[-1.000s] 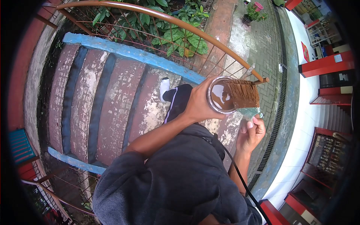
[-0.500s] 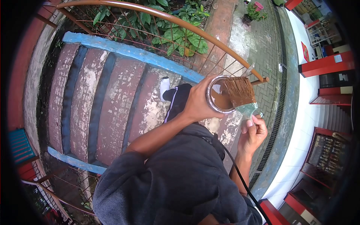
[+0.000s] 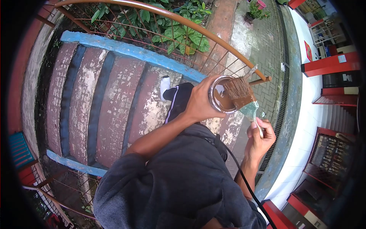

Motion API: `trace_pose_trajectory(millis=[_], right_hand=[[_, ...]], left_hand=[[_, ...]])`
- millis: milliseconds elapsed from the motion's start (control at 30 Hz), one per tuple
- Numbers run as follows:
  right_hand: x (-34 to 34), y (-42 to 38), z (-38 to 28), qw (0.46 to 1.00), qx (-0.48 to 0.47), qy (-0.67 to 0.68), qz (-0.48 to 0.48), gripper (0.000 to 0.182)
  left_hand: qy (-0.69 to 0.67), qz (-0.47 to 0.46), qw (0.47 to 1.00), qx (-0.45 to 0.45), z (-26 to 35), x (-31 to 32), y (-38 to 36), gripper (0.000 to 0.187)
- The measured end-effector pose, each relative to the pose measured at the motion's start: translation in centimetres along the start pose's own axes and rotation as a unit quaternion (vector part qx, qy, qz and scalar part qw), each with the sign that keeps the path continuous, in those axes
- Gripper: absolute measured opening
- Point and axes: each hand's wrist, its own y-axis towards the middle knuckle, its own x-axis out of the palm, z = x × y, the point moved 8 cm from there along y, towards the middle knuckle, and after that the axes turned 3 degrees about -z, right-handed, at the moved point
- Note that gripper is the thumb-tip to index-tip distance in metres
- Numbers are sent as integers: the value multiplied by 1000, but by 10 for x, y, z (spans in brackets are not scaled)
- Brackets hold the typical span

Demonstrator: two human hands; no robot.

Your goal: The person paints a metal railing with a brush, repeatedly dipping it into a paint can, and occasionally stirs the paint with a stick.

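My left hand (image 3: 202,100) is wrapped round an open can (image 3: 218,96) of brown paint. In my right hand (image 3: 262,134), thumb and fingers pinch the pale handle of a wide paintbrush (image 3: 248,108). The brush's bristles (image 3: 240,89) are coated in brown and lie over the can's right rim. Beyond the can, the brown end of a metal handrail (image 3: 263,78) sticks out.
Worn steps (image 3: 118,110) with blue edging (image 3: 133,51) descend at the left. A curved railing (image 3: 183,22) runs before leafy plants (image 3: 183,38). A black cable (image 3: 244,177) hangs beside my body. A drain grate (image 3: 284,99) and white wall (image 3: 301,126) are at the right.
The brush has shifted slightly left and tilted, with its bristles further over the can. My right hand has moved slightly right and down. The camera view has shifted a little.
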Motion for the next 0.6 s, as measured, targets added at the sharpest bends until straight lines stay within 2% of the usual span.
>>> trace_pose_trajectory(millis=[167, 233, 300, 367, 433, 500, 600], right_hand=[[1, -1, -11, 999, -28, 32, -12, 16], [0, -1, -7, 995, -30, -94, -11, 16], [2, 0, -12, 996, -27, -80, -12, 16], [5, -2, -25, 1000, -27, 13, 4, 15], [5, -4, -24, 1000, -15, 9, 16, 15], [4, -1, -16, 995, -5, -95, -9, 16], [5, -2, -23, 998, -16, -59, -12, 16]], left_hand=[[5, -5, 1000, 5, -3, -2, -3, 112], [8, -8, 1000, 8, -1, -1, -2, 113], [12, -5, 1000, 9, 0, -2, -1, 113], [10, -17, 1000, -3, -3, -2, -4, 113], [2, -15, 1000, -4, -4, -2, -7, 113], [-5, -12, 1000, -1, -3, -3, -6, 114], [-12, -15, 1000, -3, -3, -5, -7, 114]])
